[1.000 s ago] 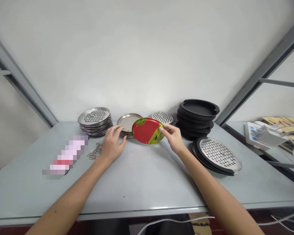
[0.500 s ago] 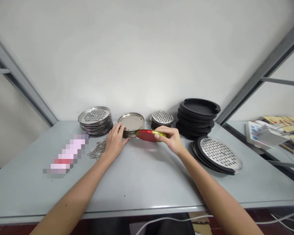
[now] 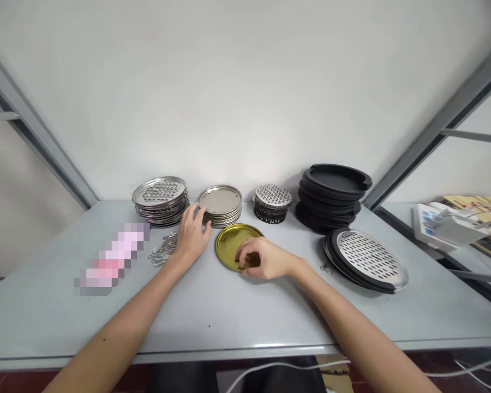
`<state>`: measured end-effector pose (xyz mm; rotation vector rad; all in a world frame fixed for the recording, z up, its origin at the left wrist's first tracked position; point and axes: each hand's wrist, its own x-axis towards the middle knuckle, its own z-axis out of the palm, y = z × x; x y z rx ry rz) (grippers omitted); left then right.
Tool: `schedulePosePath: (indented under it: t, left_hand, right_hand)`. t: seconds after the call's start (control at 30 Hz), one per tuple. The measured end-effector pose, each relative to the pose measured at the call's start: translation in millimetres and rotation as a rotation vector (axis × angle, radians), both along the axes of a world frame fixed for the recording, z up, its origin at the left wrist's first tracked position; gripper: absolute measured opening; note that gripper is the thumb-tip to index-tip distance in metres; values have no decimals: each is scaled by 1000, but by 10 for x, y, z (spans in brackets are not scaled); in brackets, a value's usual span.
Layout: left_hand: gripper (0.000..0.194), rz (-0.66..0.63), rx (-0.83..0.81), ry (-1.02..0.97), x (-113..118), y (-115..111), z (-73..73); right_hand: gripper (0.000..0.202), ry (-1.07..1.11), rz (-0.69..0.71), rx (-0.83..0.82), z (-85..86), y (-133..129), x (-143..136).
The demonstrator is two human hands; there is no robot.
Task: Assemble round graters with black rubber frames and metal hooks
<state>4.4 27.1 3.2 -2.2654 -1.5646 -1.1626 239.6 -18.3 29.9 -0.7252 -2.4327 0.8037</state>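
Olive-gold metal is gleaming on a round, shallow lid [image 3: 229, 244] that is lying on the grey table [image 3: 213, 316] at the centre of the frame, its raised rim forming a thin circle around a smooth, glossy face. The right hand [image 3: 268, 258] is covering the lid's lower-right part, its fingers curling in toward the thumb; whether they are pinching the rim, I cannot tell. Left of centre, the left hand [image 3: 193, 233] is holding its fingers spread and slightly bent, just beside a stack of plain silver lids [image 3: 220, 200]; whether it is touching them is unclear. Metal clips [image 3: 163, 250] are lying heaped near that wrist. Black round holders [image 3: 335, 180] are standing stacked right of centre.
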Motion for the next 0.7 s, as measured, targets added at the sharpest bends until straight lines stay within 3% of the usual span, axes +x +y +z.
schedulePosePath:
  t: [0.1,0.23,0.33,0.43,0.53,0.7]
  left_hand:
    - [26,-206,-28,-2,56,-137,67]
    - [21,-293,26,-41,115,-285,171]
    - [24,-431,-139,29,96,-339,220]
    - [48,-565,-325,215,53,-370,199]
    - [74,-604,-434,316,26,-386,140]
    - [74,-577,-478,326,22,-382,102]
  right_hand:
    - [14,58,-87,84,1,42,28]
    - [17,240,-599,358,-13,206,215]
    - [20,186,-901,571,-65,327,390]
    - [23,57,-944,659,-112,385,481]
    - [27,-30,-915,672,-136,389,471]
    - [36,-124,-911,662,-155,375,418]
